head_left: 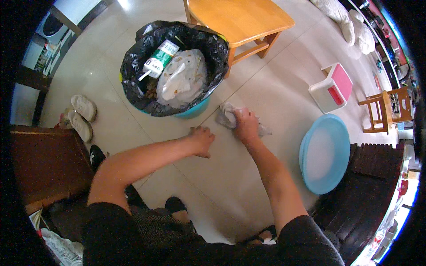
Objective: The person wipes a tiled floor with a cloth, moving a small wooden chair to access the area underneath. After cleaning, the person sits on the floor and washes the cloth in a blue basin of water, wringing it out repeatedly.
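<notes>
My right hand [247, 125] grips a crumpled greyish rag [227, 115] against the pale tiled floor [213, 179]. Part of the rag sticks out on the far side of the hand. My left hand [201, 141] hovers over or rests on the tiles to the left, fingers bent and slightly apart, with nothing seen in it. Just beyond both hands stands a blue bin [193, 111] lined with a black plastic bag [133, 86]. Inside lie a green-and-white drink carton [162, 58] with a straw and a knotted translucent bag of refuse [184, 78].
A wooden chair [241, 20] touches the bin's right side. To the right are a blue basin [339, 156] holding whitish, foamy-looking liquid, a pink-and-white step stool [333, 88] and a small wooden chair [386, 111]. White shoes [83, 108] lie left, beside a brown wooden cabinet [46, 159].
</notes>
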Demonstrator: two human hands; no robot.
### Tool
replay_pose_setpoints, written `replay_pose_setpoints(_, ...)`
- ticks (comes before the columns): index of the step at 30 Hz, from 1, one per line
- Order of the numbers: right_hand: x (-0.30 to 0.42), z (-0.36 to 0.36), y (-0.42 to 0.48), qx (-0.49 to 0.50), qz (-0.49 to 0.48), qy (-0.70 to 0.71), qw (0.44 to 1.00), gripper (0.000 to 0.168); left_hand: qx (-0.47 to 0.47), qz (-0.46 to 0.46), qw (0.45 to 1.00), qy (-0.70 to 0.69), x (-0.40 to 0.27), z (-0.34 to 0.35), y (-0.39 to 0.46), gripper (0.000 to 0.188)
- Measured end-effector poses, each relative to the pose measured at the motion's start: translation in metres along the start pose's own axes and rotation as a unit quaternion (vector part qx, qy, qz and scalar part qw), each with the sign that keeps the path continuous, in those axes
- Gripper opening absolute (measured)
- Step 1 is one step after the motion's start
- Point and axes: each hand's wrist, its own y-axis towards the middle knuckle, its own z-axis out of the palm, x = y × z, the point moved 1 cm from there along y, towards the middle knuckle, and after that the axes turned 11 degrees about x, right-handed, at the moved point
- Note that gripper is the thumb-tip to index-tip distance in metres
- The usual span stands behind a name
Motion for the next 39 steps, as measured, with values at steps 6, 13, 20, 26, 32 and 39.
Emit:
replay_pose_setpoints(6, 0.035, -0.003, -0.115, 0.132, 0.075, 0.154, 0.976, 0.05, 0.047, 0.196, 0.98, -0.004, -0.074, 0.021, -0.085, 0.052)
replay_pose_setpoints(13, 0.084, -0.019, -0.195, 0.291, 0.375, 0.791, 0.386, 0.034, 0.057, 0.52, 0.852, 0.032, -0.149, 0.084, -0.131, 0.023)
replay_pose_setpoints(20, 0.072, -0.196, -0.11, 0.11, -0.178, 0.823, 0.529, 0.056, -0.088, 0.516, 0.851, 0.042, -0.139, 0.074, -0.147, 0.015)
replay_pose_setpoints(26, 0.14, -0.364, -0.036, 0.036, -0.146, 0.594, 0.791, 0.054, -0.04, 0.439, 0.88, 0.175, -0.141, 0.022, -0.164, 0.02)
replay_pose_setpoints(32, 0.167, -0.389, 0.075, -0.187, -0.236, 0.07, 0.951, 0.034, -0.06, 0.407, 0.903, 0.124, -0.142, 0.003, -0.162, 0.02)
replay_pose_setpoints(39, 0.212, -0.435, 0.074, -0.291, -0.267, -0.008, 0.919, 0.031, -0.261, 0.403, 0.877, -0.007, -0.114, -0.048, -0.168, 0.03)
